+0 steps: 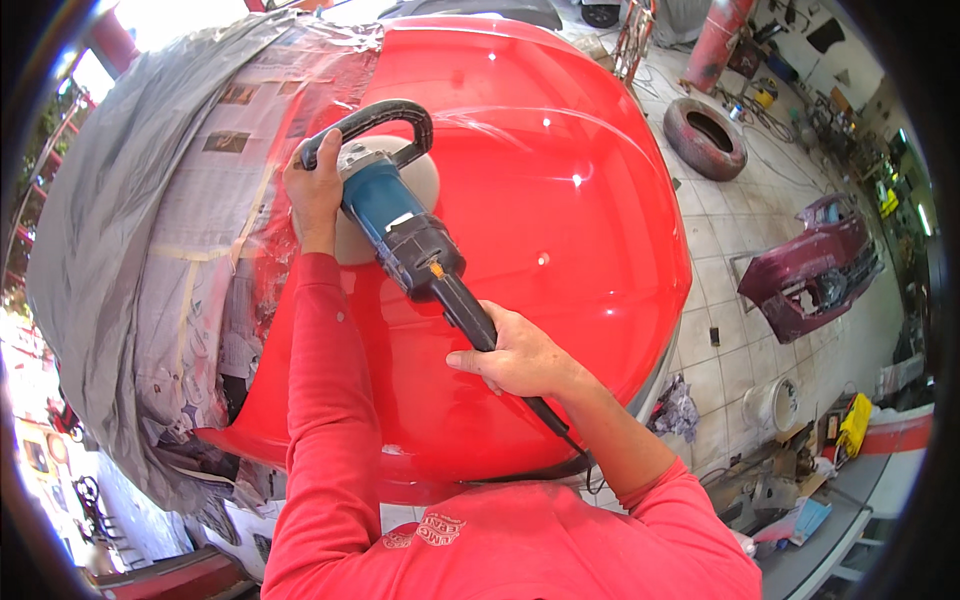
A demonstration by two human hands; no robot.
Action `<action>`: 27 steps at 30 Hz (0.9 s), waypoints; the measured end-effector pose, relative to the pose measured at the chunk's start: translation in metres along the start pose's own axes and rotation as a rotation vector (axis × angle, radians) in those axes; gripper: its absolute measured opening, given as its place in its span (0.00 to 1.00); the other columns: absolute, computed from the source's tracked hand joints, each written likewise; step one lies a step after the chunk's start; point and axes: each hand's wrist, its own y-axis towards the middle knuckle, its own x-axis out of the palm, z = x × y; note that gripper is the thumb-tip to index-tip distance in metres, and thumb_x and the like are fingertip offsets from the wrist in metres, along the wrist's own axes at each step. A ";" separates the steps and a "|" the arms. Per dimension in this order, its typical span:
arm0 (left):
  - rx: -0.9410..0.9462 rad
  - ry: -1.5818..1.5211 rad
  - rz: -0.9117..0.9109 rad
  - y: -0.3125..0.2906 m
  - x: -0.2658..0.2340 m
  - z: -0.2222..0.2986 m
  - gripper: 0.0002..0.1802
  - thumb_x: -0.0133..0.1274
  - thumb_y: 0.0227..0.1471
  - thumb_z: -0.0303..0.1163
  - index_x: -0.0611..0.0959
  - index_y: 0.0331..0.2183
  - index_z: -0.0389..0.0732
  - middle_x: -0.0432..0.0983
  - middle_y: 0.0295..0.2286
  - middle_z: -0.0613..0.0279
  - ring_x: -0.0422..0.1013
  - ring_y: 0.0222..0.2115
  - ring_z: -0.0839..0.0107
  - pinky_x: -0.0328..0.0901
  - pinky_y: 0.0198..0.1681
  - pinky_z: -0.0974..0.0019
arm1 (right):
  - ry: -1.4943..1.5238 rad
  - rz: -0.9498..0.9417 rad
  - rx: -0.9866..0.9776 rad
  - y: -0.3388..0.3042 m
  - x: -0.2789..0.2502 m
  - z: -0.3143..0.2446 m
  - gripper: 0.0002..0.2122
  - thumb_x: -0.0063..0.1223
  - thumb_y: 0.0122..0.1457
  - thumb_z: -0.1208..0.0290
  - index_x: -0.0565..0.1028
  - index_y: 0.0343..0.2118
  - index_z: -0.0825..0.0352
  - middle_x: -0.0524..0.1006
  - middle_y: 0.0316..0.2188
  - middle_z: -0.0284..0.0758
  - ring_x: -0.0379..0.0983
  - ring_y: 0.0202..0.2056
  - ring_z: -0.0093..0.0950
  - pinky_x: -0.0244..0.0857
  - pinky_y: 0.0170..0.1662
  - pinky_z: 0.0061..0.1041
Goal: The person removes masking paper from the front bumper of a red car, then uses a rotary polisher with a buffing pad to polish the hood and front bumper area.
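Note:
A blue and black polisher rests with its round pale pad on the glossy red car hood. My left hand is closed around the end of the polisher's black loop handle, at the front left. Farther back, my right hand wraps round the rear grip, from which a black cord runs down past the hood's near edge. Pale curved streaks and light reflections show on the red paint. The pad's underside is hidden.
Newspaper and a grey cover mask the car to the left. On the tiled floor at right lie a tire, a dark red bumper, a white bucket and a crumpled cloth. A cluttered bench stands lower right.

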 end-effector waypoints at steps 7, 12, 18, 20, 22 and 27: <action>0.033 -0.073 -0.161 -0.055 0.111 0.038 0.18 0.65 0.58 0.44 0.87 0.33 0.36 0.73 0.21 0.72 0.65 0.23 0.80 0.61 0.28 0.68 | 0.045 0.134 0.069 -0.069 -0.061 0.027 0.25 0.67 0.59 0.69 0.71 0.57 0.70 0.71 0.21 0.28 0.70 0.19 0.20 0.65 0.24 0.25; 0.032 -0.074 -0.395 -0.114 0.235 0.076 0.25 0.67 0.53 0.52 0.87 0.34 0.37 0.83 0.26 0.56 0.76 0.25 0.68 0.70 0.33 0.60 | 0.204 0.331 0.154 -0.142 -0.123 0.057 0.22 0.66 0.58 0.72 0.73 0.54 0.71 0.71 0.20 0.27 0.67 0.17 0.19 0.63 0.22 0.23; 0.023 -0.031 -0.763 -0.206 0.353 0.141 0.33 0.66 0.49 0.61 0.88 0.38 0.38 0.85 0.31 0.49 0.82 0.32 0.58 0.75 0.40 0.56 | 0.491 0.592 0.177 -0.221 -0.155 0.121 0.12 0.62 0.53 0.79 0.70 0.37 0.69 0.70 0.19 0.34 0.68 0.15 0.26 0.64 0.21 0.29; 0.082 0.029 -0.781 -0.225 0.366 0.152 0.36 0.65 0.46 0.66 0.88 0.37 0.38 0.85 0.32 0.46 0.83 0.35 0.53 0.75 0.41 0.54 | 0.567 0.640 0.134 -0.235 -0.147 0.125 0.12 0.61 0.53 0.79 0.70 0.37 0.70 0.71 0.19 0.34 0.68 0.15 0.26 0.65 0.21 0.30; 0.082 0.009 -0.853 -0.236 0.363 0.164 0.37 0.64 0.45 0.65 0.89 0.37 0.38 0.85 0.31 0.45 0.82 0.36 0.50 0.75 0.43 0.52 | 0.597 0.659 0.146 -0.249 -0.137 0.136 0.12 0.61 0.53 0.79 0.70 0.38 0.71 0.71 0.20 0.34 0.68 0.15 0.26 0.66 0.20 0.30; 0.033 0.032 -0.813 -0.222 0.303 0.161 0.38 0.65 0.46 0.65 0.88 0.43 0.38 0.85 0.33 0.45 0.82 0.37 0.51 0.75 0.44 0.52 | 0.542 0.673 0.144 -0.240 -0.093 0.127 0.15 0.59 0.54 0.83 0.71 0.44 0.73 0.72 0.21 0.34 0.69 0.16 0.25 0.68 0.21 0.28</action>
